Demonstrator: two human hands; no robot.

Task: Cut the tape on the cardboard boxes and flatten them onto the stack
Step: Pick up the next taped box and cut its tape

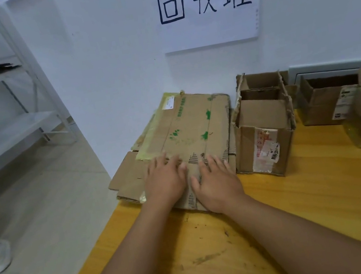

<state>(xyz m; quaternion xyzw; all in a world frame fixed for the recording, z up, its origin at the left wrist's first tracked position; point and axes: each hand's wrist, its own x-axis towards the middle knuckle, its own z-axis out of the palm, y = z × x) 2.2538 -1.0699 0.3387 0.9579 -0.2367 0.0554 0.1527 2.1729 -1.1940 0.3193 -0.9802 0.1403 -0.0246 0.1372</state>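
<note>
A white paper sign [209, 3] on the wall reads 回收堆 in dark handwriting. Under it, at the far left corner of the wooden tabletop [306, 199], lies the stack [132, 181] of flat cardboard. Its top sheet, the flattened box [192, 125], has green prints and a small white label. The left hand [166, 180] and the right hand [216, 181] press on its near edge, side by side, fingers straight. Just right stands an open box [265, 131] with a torn, unreadable label.
</note>
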